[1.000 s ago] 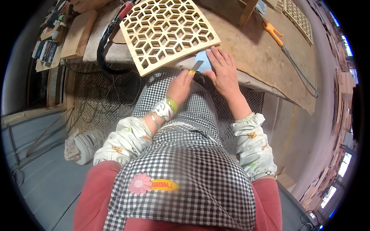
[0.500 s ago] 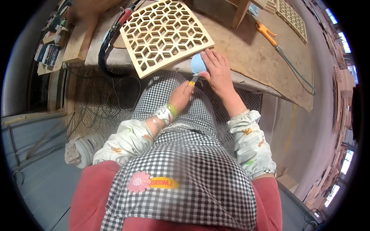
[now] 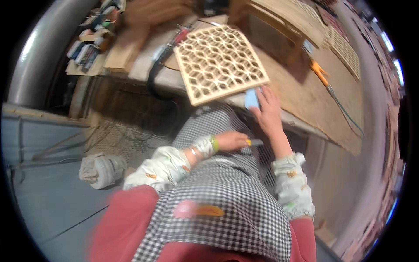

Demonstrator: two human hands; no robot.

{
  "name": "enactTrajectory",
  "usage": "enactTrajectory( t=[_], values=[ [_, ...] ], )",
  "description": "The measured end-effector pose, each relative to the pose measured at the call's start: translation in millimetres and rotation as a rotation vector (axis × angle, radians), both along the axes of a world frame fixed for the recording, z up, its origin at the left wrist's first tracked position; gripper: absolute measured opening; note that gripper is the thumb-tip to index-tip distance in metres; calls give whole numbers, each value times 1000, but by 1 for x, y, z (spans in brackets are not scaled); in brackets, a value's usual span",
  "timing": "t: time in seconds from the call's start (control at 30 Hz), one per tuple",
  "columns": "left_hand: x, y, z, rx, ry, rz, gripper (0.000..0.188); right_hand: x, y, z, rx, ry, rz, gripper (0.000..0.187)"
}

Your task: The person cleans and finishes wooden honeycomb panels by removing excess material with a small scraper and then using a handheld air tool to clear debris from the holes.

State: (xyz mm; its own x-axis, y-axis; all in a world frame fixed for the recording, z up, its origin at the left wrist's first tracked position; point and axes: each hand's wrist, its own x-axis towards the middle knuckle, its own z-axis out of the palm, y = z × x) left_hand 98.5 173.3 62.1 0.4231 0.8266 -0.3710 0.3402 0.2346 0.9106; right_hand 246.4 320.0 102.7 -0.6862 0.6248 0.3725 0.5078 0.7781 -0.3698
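My left hand [image 3: 231,141] is closed around the yellow handle of a small knife [image 3: 253,142], held in front of my lap below the workbench edge, its grey blade pointing right. At the bench's front edge, my right hand [image 3: 267,106] grips a light blue sheet [image 3: 252,99], possibly sandpaper, between thumb and fingers. Just beyond and to the left of that hand lies a pale wooden lattice panel [image 3: 222,61] with a cut-out geometric pattern. Motion blur softens the knife and both hands.
The worn workbench [image 3: 301,100] carries an orange air gun [image 3: 319,72] with a hose at right. Behind it is a wooden stand [image 3: 279,24], with another lattice panel [image 3: 345,52] at far right. A black hose [image 3: 153,72] hangs over the left edge. Wooden blocks lie at back left.
My left hand has drawn the knife away from the blue sheet, down toward my lap, turning its blade rightward. My right hand stays at the sheet. The whole view has shifted.
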Motion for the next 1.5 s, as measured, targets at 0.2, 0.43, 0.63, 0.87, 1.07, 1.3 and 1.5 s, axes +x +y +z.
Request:
enactTrajectory(
  t=[0.2,0.43,0.63,0.87,1.07,1.3,1.5],
  values=[
    [-93,-39,83,22,-327,601,21,-8,-47,11,10,-32,-298,65],
    [-310,-12,116,415,-314,1322,28,9,-43,9,-36,118,-239,32],
    [-257,50,139,877,344,987,61,12,-45,46,-168,288,-358,26],
    [-55,22,113,850,61,354,38,-10,-78,82,-257,336,-37,29],
    [-23,10,102,829,36,283,10,56,-103,65,-702,219,-227,31],
    [-22,15,113,764,39,565,7,191,-84,29,-624,-483,-725,32],
    [-11,25,115,979,-97,58,19,144,-80,47,-1107,272,-376,62]
  ],
)
